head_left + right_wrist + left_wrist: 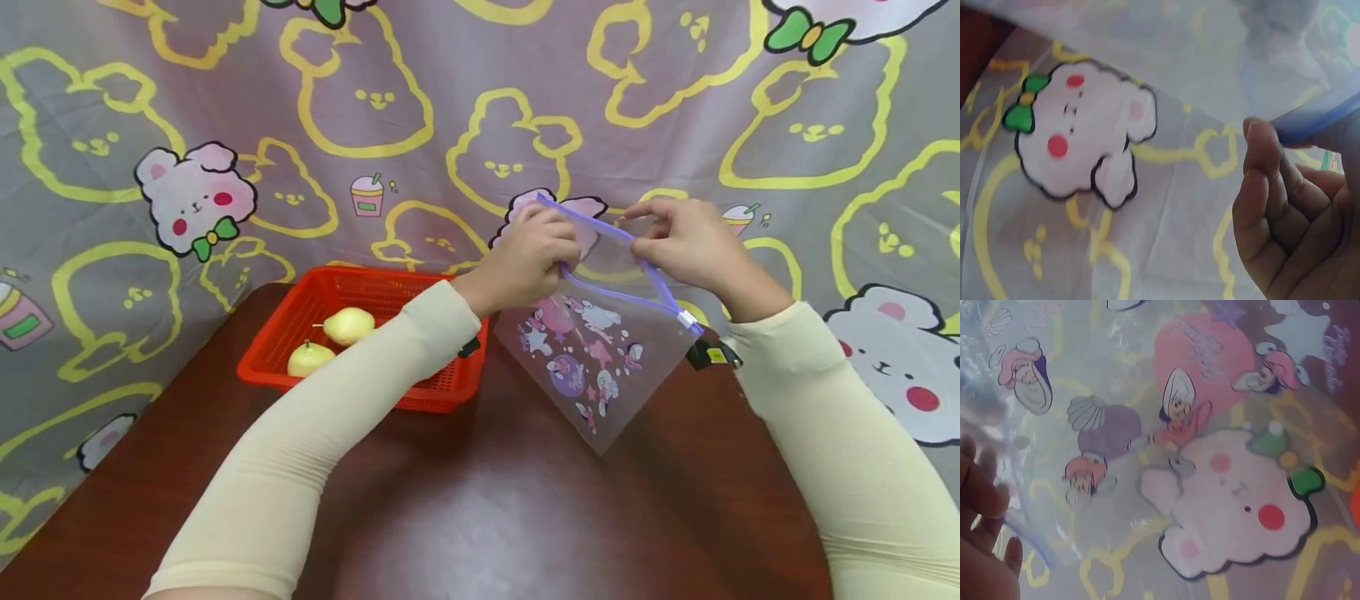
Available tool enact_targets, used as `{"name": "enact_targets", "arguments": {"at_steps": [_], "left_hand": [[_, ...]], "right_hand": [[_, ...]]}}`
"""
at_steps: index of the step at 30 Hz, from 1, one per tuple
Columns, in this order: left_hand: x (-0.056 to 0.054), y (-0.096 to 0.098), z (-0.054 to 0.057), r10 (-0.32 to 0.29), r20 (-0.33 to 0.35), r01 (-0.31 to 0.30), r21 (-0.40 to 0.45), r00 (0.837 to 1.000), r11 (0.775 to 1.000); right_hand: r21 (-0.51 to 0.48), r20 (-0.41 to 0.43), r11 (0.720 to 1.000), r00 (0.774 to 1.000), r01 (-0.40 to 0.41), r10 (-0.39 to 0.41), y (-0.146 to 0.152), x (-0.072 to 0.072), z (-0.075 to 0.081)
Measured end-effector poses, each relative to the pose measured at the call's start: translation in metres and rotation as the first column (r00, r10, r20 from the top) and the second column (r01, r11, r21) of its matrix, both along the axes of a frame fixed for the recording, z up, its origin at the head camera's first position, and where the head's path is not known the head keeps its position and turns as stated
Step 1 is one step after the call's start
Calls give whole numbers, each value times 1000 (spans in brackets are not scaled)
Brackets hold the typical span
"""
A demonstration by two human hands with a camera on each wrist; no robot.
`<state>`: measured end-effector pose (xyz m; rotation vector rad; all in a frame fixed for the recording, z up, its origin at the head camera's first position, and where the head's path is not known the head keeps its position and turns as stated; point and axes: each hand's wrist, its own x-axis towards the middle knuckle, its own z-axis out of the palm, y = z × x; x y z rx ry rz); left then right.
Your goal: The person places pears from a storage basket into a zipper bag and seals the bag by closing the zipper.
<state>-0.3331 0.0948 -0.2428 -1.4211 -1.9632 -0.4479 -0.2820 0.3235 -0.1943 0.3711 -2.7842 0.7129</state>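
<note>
A clear zip bag (592, 367) with pink and purple cartoon prints hangs tilted above the table, one corner down. Its two purple rims stand apart, and a white slider (686, 319) sits at the right end. My left hand (536, 250) grips the left part of the mouth, fingers curled over it. On the right, my right hand (693, 246) pinches a purple rim between thumb and finger. The right wrist view shows that hand (1291, 219) at the rim (1316, 115). In the left wrist view, printed film covers most of the picture beside the left hand (985, 531).
A red plastic basket (277, 342) stands on the dark red-brown table (465, 533), left of the bag and partly behind my left sleeve. Inside it lie a pear (349, 326) and another pear (310, 359). A patterned curtain (420, 75) hangs behind the table.
</note>
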Motion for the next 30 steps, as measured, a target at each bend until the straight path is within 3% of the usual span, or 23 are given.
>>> {"name": "enact_targets", "arguments": {"at_steps": [4, 10, 14, 18, 20, 22, 25, 28, 30], "left_hand": [[-5, -16, 4, -28, 39, 30, -73, 999, 997], [-11, -37, 10, -19, 32, 25, -211, 999, 977], [-4, -35, 12, -14, -14, 10, -264, 1000, 965], [8, -21, 14, -16, -59, -6, -345, 998, 939], [13, -13, 17, -31, -67, 1, -406, 997, 914], [18, -7, 21, -40, -27, 22, -476, 999, 879], [22, 1, 27, 9, 125, 63, -560, 992, 826], [20, 11, 28, 125, 268, 79, -638, 955, 766], [17, 20, 23, 212, 328, 85, -699, 921, 710]], "right_hand": [[109, -18, 992, 998, 61, -60, 8, -4, 0], [146, -7, 982, 993, 121, -121, 21, -4, -1], [196, -74, 973, 991, 123, -110, 15, 5, -1], [235, -163, 966, 984, 103, -66, -7, 14, -4], [237, -214, 967, 976, 97, -46, -18, 17, -5], [231, -250, 969, 968, 85, -26, -28, 18, -7], [233, -290, 969, 957, 82, -11, -38, 18, -9], [230, -310, 969, 951, 95, -20, -43, 18, -12], [229, -329, 969, 944, 90, -10, -45, 18, -16]]}}
